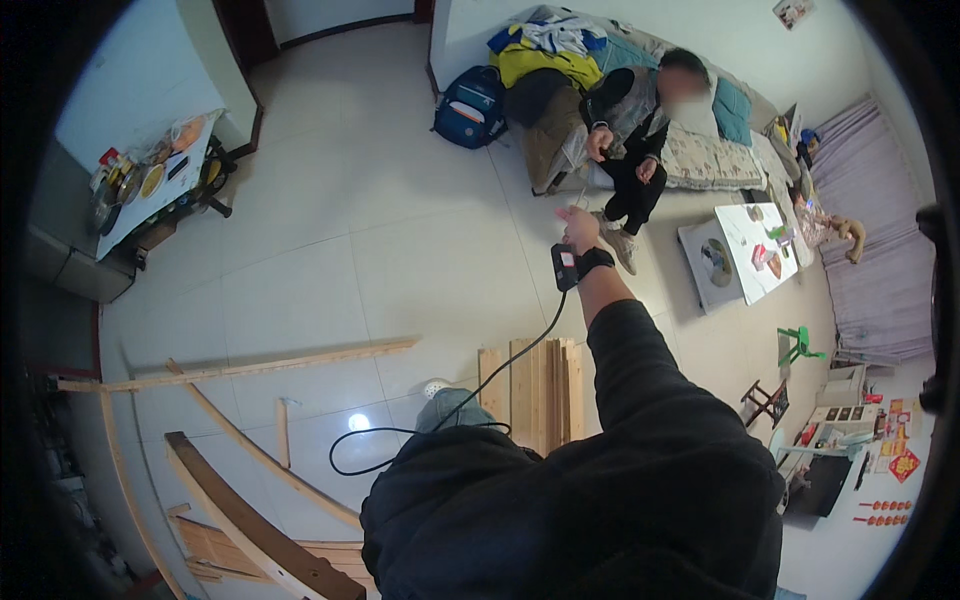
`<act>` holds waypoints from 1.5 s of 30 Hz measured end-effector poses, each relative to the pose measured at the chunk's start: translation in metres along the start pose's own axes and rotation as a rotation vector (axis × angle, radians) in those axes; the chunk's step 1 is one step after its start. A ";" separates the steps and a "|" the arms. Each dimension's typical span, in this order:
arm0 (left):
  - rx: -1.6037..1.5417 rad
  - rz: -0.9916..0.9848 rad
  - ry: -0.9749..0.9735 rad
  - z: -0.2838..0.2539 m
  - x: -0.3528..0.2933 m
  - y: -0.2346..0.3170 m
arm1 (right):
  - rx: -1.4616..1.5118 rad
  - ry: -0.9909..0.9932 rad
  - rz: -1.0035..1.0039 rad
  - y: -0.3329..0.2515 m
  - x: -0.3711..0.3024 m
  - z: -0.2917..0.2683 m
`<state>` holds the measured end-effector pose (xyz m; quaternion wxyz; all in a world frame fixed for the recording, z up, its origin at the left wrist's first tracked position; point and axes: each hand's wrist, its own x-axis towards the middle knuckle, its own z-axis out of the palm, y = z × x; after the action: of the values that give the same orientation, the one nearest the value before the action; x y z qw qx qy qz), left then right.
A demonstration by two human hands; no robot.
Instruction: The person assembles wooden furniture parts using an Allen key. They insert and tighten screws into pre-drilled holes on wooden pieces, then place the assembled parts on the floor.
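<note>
The right hand (580,230) is far off, half curled; I can't tell if it holds anything. The black cord (563,304) could catch the near-left wooden beam (235,508) and tug.

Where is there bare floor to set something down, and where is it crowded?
The widest free patch is the tiled floor left of the right hand, bordered by the backpack, the dish table and the long wooden strip. Crowded: the lower left, with a brown beam and other strips, and the dish table's top.
</note>
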<state>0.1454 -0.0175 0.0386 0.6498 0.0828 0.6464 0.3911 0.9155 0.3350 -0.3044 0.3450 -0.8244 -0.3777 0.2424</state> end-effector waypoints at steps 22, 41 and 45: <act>-0.180 0.085 0.143 0.107 -0.005 -0.013 | 0.386 0.258 0.470 -0.029 0.078 -0.074; -0.247 0.030 -0.055 0.122 -0.004 0.014 | 0.123 -2.100 -0.261 -0.394 -0.385 0.144; -0.306 0.069 -0.047 0.125 -0.010 0.012 | 0.113 -2.233 0.131 -0.435 -0.469 0.142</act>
<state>0.2555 0.0344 0.0730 0.6559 0.0139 0.5607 0.5052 0.3435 0.2266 -0.0041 -0.1640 -0.1459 -0.4199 0.8806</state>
